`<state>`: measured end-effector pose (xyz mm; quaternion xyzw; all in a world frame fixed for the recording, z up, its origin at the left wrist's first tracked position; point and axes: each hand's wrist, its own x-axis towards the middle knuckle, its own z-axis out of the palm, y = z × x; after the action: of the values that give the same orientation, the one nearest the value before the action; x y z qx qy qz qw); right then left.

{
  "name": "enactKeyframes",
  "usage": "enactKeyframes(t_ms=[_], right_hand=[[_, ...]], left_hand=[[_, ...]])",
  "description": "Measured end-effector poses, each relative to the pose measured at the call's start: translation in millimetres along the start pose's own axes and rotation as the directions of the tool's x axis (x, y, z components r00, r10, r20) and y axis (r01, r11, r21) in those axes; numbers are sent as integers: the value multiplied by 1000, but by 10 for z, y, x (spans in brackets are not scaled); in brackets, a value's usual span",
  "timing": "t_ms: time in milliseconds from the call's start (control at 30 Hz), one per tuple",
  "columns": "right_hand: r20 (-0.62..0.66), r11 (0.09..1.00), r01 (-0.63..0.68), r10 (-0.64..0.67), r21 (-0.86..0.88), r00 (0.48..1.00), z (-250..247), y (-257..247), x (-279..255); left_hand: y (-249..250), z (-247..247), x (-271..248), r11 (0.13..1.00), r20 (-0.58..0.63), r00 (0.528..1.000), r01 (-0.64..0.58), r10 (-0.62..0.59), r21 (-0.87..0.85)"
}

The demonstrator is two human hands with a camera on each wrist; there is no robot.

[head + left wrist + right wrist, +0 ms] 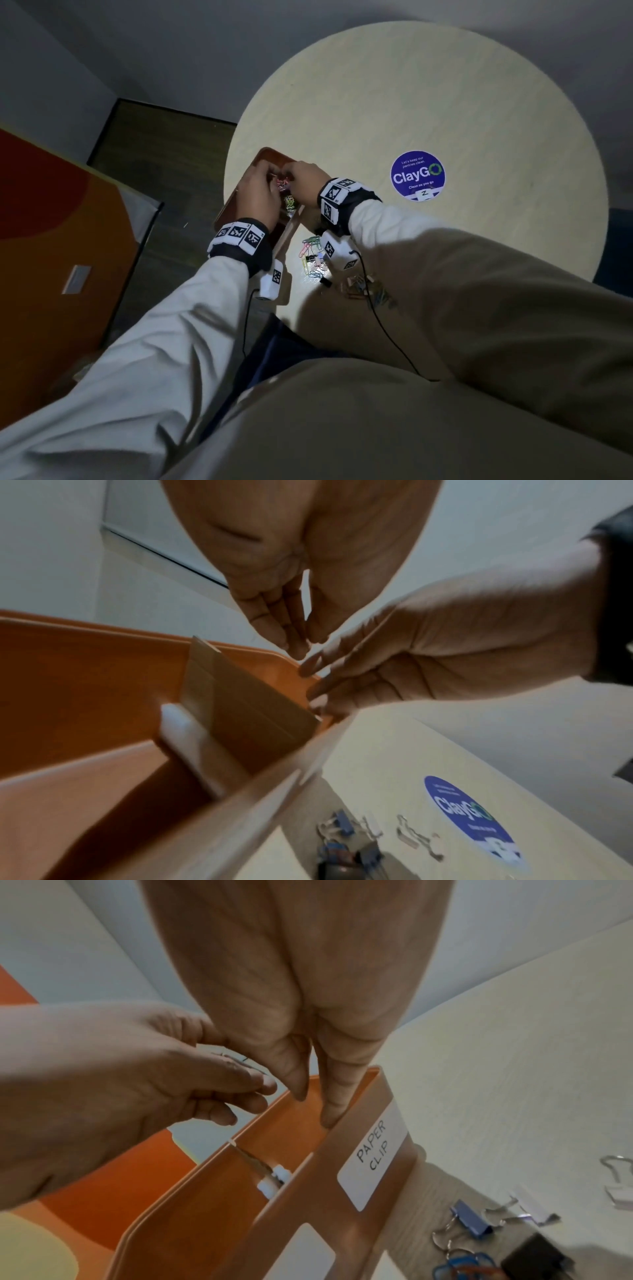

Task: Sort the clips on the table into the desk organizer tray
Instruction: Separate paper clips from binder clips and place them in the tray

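Note:
An orange-brown organizer tray (270, 156) stands at the round table's left edge. Both hands hover over it, close together. My left hand (260, 195) has its straight fingers and thumb pointing down (306, 645), and I see nothing between them. My right hand (305, 181) reaches its straight fingertips (313, 1110) into the compartment labelled "PAPER CLIP" (371, 1156). Coloured paper clips (286, 200) show in the tray between the hands. Loose clips (311, 255) lie on the table near the tray, among them a blue binder clip (471, 1219).
A cardboard divider (240, 710) splits the tray (85, 669). A second heap of clips (363, 289) lies under my right forearm. A purple ClayGo sticker (418, 176) marks the pale table (411, 102). An orange panel (51, 222) stands to the left, off the table.

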<state>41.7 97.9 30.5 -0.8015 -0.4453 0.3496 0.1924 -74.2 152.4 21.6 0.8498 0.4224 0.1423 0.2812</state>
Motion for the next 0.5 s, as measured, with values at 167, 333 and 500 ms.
enactKeyframes(t_ms=[167, 333, 500], right_hand=[[-196, 975, 43, 0, 217, 981, -131, 312, -273], [-180, 990, -27, 52, 135, 982, 53, 817, -673], [-52, 994, -97, 94, -52, 994, 448, 1050, -1003]], left_hand=[[229, 92, -328, 989, 36, 993, -112, 116, -97], [189, 390, -712, 994, 245, 964, -96, 106, -52], [-68, 701, -973, 976, 467, 882, -44, -62, 213]])
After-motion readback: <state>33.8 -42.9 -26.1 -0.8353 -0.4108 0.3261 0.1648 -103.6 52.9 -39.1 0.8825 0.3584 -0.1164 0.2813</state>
